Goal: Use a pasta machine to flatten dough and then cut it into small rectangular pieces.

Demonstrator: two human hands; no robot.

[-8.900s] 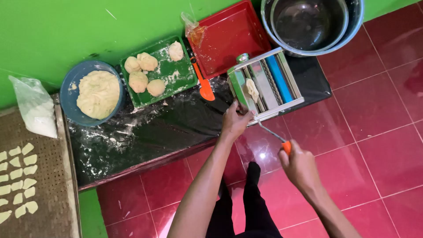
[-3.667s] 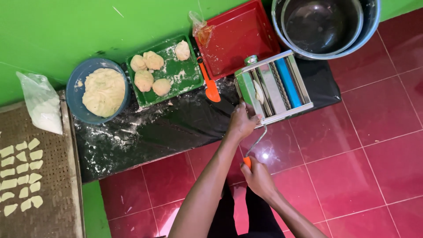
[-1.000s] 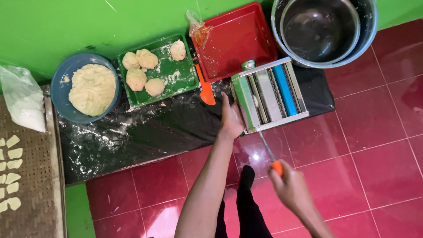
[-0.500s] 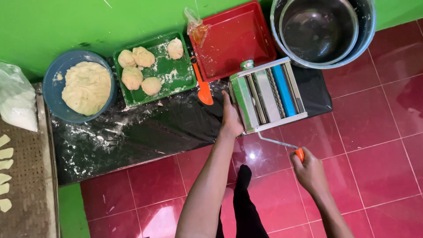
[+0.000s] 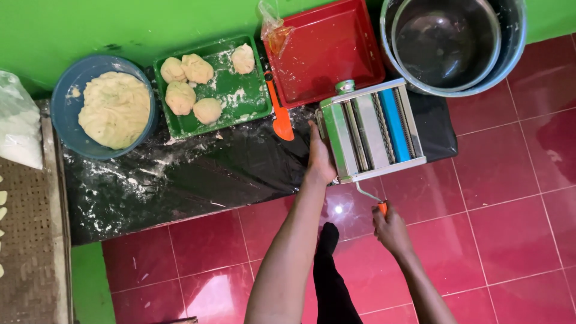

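Note:
A metal roller machine [image 5: 372,131] with a blue strip sits on a black sheet [image 5: 198,174] laid on the red tiled floor. My left hand [image 5: 319,157] presses flat against the machine's left side, fingers together. My right hand [image 5: 391,228] is closed on the orange grip [image 5: 382,207] of the machine's crank, below the machine. No dough is visible in the rollers.
A green tray [image 5: 240,99] holds several dough balls [image 5: 192,84]. A blue bowl [image 5: 63,99] holds a large dough mass. An orange scraper [image 5: 281,117], a red tray [image 5: 330,51], a big metal pot [image 5: 447,42], a white bag [image 5: 18,126] and a woven mat [image 5: 27,240] lie around.
My right hand has swung the crank handle round, from lower right to closer under the machine. My left hand has stayed on the machine's side.

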